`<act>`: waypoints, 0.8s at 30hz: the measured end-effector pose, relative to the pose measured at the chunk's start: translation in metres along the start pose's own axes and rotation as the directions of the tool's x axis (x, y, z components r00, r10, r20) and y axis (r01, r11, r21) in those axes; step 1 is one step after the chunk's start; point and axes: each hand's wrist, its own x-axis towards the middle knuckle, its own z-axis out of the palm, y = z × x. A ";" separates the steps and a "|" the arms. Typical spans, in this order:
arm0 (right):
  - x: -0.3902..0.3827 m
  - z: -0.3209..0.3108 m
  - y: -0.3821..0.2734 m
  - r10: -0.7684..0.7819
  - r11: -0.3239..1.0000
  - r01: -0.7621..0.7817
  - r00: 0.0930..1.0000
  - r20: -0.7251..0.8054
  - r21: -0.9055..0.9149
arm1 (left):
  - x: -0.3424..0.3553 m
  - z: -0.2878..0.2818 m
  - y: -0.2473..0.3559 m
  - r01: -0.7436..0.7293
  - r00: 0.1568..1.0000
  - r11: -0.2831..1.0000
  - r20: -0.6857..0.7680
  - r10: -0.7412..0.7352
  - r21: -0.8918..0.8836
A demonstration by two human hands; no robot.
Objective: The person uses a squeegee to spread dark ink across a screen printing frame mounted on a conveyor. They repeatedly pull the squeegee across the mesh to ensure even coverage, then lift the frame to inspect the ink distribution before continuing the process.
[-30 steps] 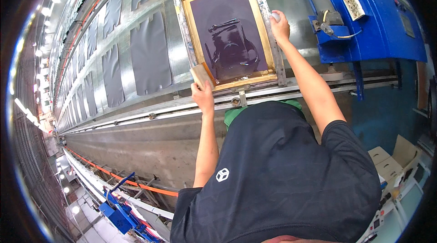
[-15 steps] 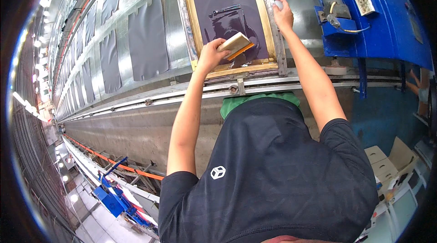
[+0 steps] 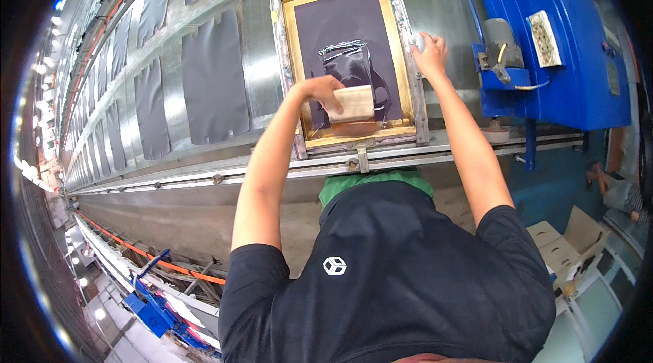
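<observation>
My left hand grips a wooden squeegee, which is over the lower part of a printing screen, near its gold border. Glossy dark ink lies pooled on the dark mesh. My right hand is closed around a light grey handle at the right side of the screen's frame. The screen sits on a long metal table, beside grey cut fabric pieces in rows on the left.
A blue machine with a motor stands at the right. A metal rail runs along the table's near edge. Cardboard boxes are at lower right, and part of another person shows at the right edge.
My left hand has carried the squeegee from the screen's lower left corner rightward over the ink and turned it level. My right hand stays on the handle; the whole view has shifted slightly.
</observation>
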 end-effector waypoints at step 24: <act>-0.098 -0.078 -0.103 -0.564 0.773 0.365 0.770 0.299 0.518 | -0.010 0.090 -0.014 -0.138 0.317 0.861 -0.801 0.507 0.490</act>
